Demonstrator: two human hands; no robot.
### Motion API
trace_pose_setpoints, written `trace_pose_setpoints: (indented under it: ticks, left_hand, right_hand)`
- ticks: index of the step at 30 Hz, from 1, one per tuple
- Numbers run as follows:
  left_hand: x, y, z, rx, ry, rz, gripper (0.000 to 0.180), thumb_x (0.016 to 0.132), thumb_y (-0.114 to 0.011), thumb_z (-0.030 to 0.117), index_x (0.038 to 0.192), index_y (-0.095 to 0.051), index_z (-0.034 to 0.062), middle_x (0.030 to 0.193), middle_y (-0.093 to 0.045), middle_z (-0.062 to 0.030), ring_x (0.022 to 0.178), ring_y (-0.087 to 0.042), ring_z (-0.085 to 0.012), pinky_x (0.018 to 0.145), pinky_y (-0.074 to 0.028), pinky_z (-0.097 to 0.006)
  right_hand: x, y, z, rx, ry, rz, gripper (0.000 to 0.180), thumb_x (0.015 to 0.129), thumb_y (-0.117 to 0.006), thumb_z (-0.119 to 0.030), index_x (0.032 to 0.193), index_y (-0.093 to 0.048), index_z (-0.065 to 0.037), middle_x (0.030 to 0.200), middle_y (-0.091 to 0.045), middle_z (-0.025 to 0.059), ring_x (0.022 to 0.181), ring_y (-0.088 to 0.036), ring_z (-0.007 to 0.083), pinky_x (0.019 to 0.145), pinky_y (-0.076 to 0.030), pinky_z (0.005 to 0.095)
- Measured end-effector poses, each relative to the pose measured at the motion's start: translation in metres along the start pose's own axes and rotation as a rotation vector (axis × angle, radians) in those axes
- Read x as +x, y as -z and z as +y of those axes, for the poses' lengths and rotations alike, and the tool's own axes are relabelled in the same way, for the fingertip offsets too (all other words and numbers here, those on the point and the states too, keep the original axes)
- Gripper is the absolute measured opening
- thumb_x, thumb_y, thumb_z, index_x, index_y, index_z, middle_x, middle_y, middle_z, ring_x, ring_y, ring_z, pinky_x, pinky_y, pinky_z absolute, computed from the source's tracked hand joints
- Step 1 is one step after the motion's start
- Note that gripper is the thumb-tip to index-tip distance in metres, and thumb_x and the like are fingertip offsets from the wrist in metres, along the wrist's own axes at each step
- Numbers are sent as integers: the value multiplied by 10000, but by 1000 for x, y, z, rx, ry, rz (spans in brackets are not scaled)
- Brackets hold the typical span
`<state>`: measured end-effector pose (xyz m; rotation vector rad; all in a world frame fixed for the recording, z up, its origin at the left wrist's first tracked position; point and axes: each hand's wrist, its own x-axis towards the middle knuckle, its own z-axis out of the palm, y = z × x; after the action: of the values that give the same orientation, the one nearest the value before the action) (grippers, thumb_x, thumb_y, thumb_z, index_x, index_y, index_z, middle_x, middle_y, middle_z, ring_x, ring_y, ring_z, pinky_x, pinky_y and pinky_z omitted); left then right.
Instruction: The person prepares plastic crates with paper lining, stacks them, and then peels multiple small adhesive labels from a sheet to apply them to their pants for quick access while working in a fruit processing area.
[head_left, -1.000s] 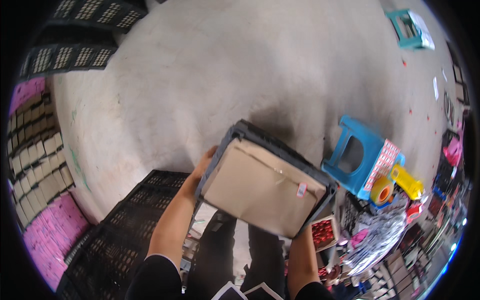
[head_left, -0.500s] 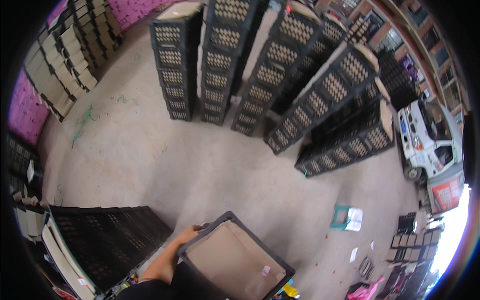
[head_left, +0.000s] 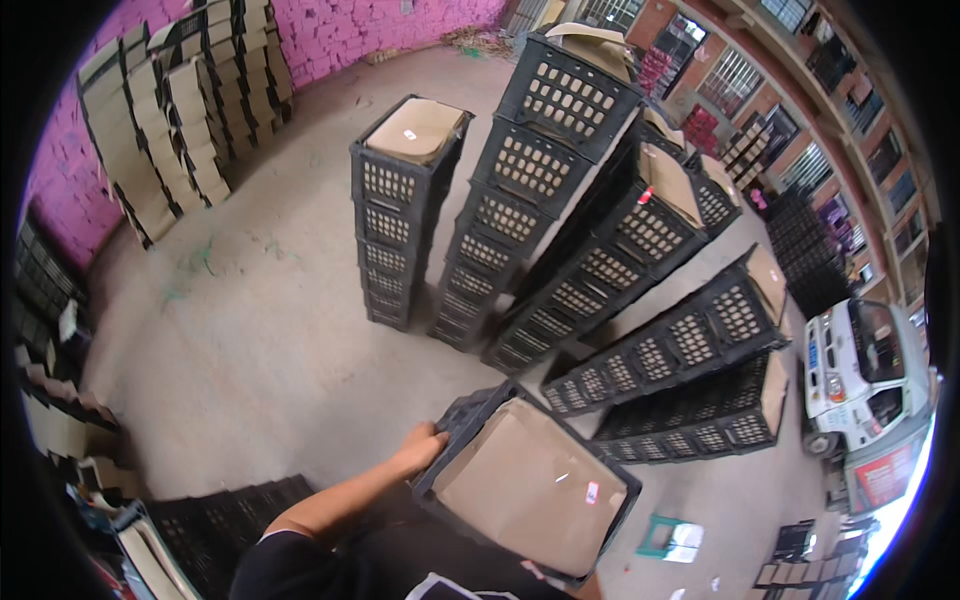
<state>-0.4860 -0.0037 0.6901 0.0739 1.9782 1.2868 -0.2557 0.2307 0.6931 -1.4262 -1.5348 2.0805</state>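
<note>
A black plastic crate (head_left: 462, 412) is held in front of me, tilted. A brown cardboard sheet (head_left: 515, 475) with a small red-and-white label covers its top. My left hand (head_left: 424, 449) is closed over the crate's left side, gripping it near the rim. Of my right arm only a small patch of skin (head_left: 588, 588) shows past the crate's lower right corner; its fingers are hidden. Just beyond the crate stand tall stacks of similar crates, among them a shorter left stack (head_left: 387, 240) and a taller stack (head_left: 520, 165).
More crate stacks (head_left: 660, 370) fan out to the right. A green stool (head_left: 655, 537) with white paper stands on the concrete floor, and a white truck (head_left: 860, 360) is parked far right. Cardboard-lined stacks (head_left: 190, 110) line the pink wall; another dark stack (head_left: 225, 530) lies lower left.
The standing stacks now appear nearer and lower in view. The held crate has come up and right with my left hand, whose grip shows more plainly. The lower-left stack has dropped toward the edge.
</note>
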Motion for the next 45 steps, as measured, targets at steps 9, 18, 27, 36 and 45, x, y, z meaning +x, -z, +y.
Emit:
trace_pose_setpoints:
  ticks: [9,18,27,36,45]
  left_hand:
    - [120,152,100,27,-131,-17,440,853,-517,326,957,-525,-101,932,-591,-288,894,-586,-343,794,-436,-411]
    - [170,322,260,317,-553,-573,339,946,-512,333,939,-514,-6,740,-532,-74,733,-488,-121,656,-431,-298]
    - [183,449,406,82,-602,-892,487,894,-568,417,943,-598,-67,811,-634,-121,721,-593,-162,639,-491,-313]
    - [331,524,503,-58,-583,-1084,371,897,-579,237,1029,-584,-110,841,-657,-169,680,-631,-148,527,-515,-281]
    - [475,535,571,-224,-747,-1368,329,918,-507,183,1161,-558,-34,1024,-640,-94,908,-601,-169,773,-505,-304]
  right_hand:
    - [50,-125,-73,63,82,118,316,914,-504,-221,1184,-550,-63,1070,-612,68,981,-583,176,834,-479,339]
    - [-54,-280,-166,62,273,477,313,914,-502,-206,1185,-545,-54,1058,-611,69,966,-586,178,823,-481,339]
    - [-163,-420,-226,-12,430,736,310,915,-501,-191,1186,-541,-46,1047,-610,70,950,-589,180,812,-483,339]
    - [-91,-596,-276,-14,405,777,307,915,-499,-176,1187,-536,-37,1035,-609,71,935,-591,182,800,-485,339]
    - [-22,-659,-339,4,329,782,305,915,-497,-161,1188,-531,-28,1023,-608,72,919,-594,184,789,-487,339]
